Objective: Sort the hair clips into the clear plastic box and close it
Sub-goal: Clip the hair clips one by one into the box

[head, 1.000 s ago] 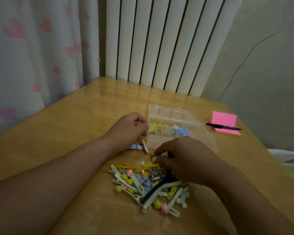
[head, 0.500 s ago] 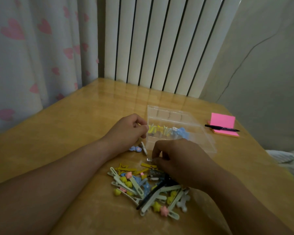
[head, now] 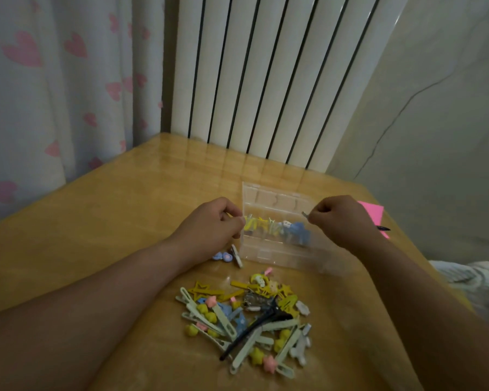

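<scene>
R hand [head: 340, 218] pinches a small grey clip [head: 305, 215] over the open box [head: 266, 193], mid-table [head: 110, 221]. L hand [head: 212, 224] is curled at the box's left wall; can't tell its grip. Other clips sit in a pile [head: 243, 320] nearer me. They look light, stiff, prob slippery. I'd pinch the flat sides, one at a time.

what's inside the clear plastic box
Across the clear plastic box runs a row: yellow clips left, blue clips right. The right hand, pinching a grey clip, hides its right end.

Home bedroom — heart-print curtain [head: 54, 80], white radiator [head: 266, 74], wooden table [head: 96, 221]
</scene>
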A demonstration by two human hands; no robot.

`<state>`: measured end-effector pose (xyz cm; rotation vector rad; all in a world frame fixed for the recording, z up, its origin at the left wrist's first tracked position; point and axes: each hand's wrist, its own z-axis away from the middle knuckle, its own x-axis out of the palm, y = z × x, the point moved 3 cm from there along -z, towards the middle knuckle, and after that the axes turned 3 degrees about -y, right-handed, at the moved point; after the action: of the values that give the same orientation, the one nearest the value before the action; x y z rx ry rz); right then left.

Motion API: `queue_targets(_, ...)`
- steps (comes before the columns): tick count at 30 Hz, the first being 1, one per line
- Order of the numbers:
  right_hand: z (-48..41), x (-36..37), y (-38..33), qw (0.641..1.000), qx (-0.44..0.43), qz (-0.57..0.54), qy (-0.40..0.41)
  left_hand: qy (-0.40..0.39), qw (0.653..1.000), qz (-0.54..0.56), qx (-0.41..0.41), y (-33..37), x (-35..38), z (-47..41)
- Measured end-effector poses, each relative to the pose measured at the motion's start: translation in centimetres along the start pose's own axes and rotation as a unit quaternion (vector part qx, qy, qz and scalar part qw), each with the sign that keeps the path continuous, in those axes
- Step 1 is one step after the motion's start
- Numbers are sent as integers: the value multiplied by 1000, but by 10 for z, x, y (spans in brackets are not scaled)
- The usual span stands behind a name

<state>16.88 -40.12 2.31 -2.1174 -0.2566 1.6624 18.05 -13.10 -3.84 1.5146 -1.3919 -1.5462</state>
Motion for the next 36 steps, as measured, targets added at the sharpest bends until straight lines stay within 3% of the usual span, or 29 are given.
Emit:
queue_targets(7,-12,22,-6,996,27,65,-47,-3,1000,-14,-2,0,0,0)
queue_targets(10,-8,22,-5,998,22,54,-25,-2,1000,-18,-3,0,0,-1)
queue_targets(15,30,18,-3,993,-68,-49,82,-2,1000,-12,-7,0,0,0)
queue_targets(19,53,14,-16,981,-152,-53,103,2,1000,-16,-4,0,0,0)
queue_targets(21,62,6,-26,977,-184,-70,82,1,1000,-16,-1,0,0,0)
queue_targets(24,80,3,-40,970,-228,-85,-12,-2,1000,-14,4,-1,0,0)
queue_targets(29,95,22,-58,947,-250,50,-195,-8,1000,-17,8,-4,0,0)
queue_targets(32,96,30,-59,932,-267,139,-201,-7,1000,-15,8,-4,-1,0)
queue_targets(36,95,31,-57,932,-262,136,-211,-4,1000,-11,5,-3,0,0)
